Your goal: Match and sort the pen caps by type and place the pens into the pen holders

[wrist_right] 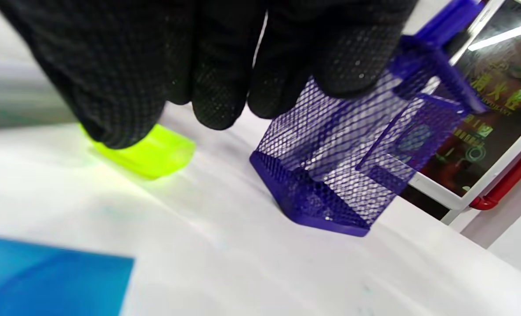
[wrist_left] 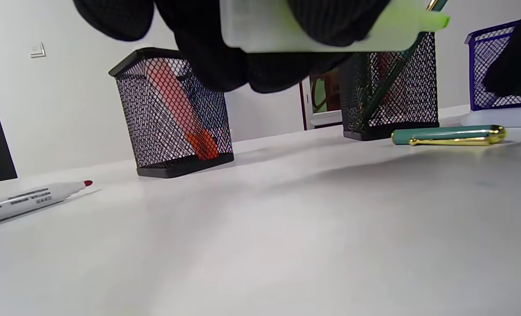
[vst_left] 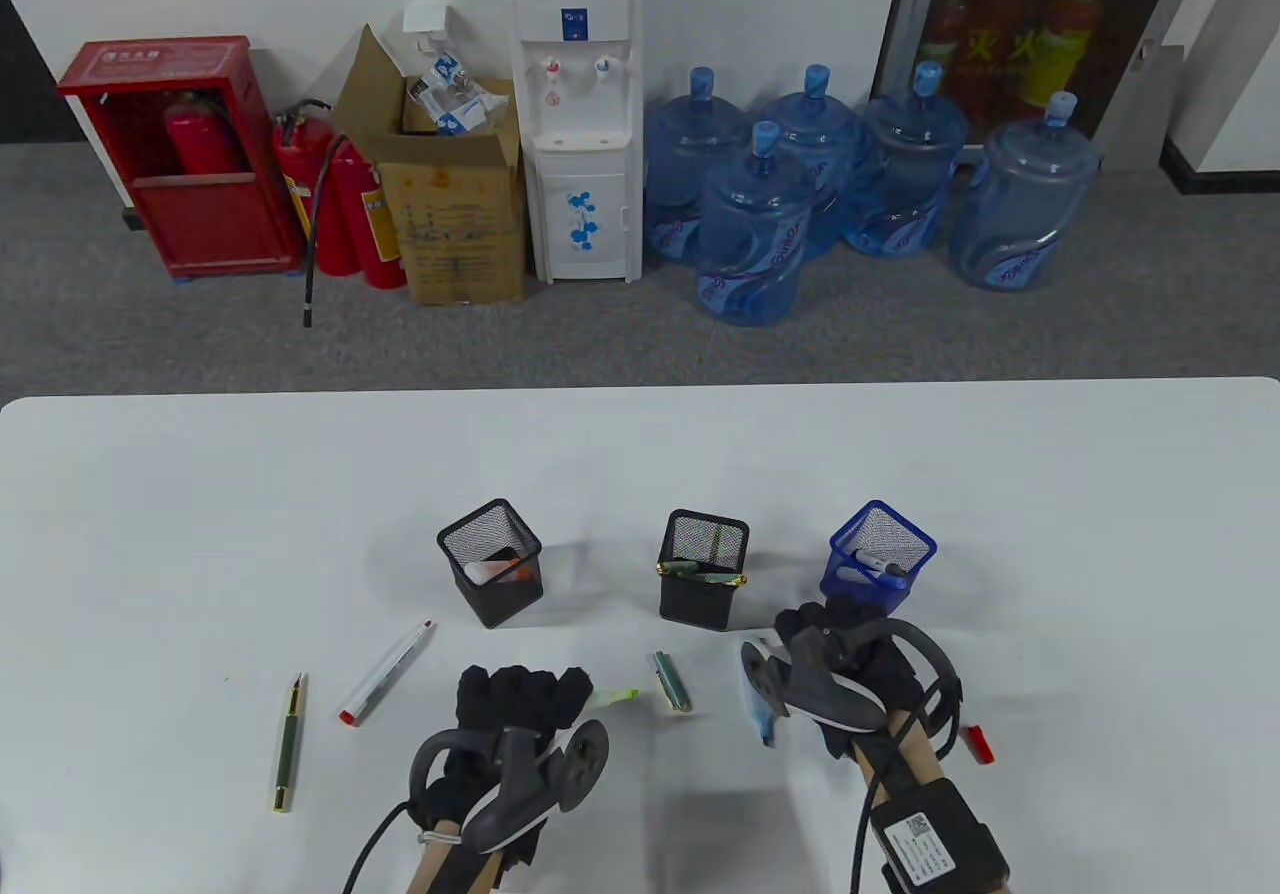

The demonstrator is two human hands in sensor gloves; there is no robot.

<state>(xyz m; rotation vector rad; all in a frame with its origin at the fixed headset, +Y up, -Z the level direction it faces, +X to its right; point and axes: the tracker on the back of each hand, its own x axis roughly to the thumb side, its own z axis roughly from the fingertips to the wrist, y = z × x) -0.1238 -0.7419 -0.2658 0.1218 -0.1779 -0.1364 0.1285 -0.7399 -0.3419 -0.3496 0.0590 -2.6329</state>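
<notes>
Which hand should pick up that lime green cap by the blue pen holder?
Right. The right hand has its fingers touching the lime green cap beside the blue pen holder, while the left hand is farther off and holds the green-tipped highlighter.

Surface (vst_left: 200,534): smooth, matt white, faint sheen. Three pen holders: fine wire mesh, two black (vst_left: 490,562) (vst_left: 703,582), one blue (wrist_right: 348,175). Green cap (wrist_left: 449,135): glossy, with polished gold-coloured metal clip and tip. Yellow-green cap (wrist_right: 148,153): translucent glossy plastic. White marker (wrist_left: 14,202): smooth plastic barrel. Right hand (wrist_right: 190,57): black knit cloth with a dotted, grippy texture.
</notes>
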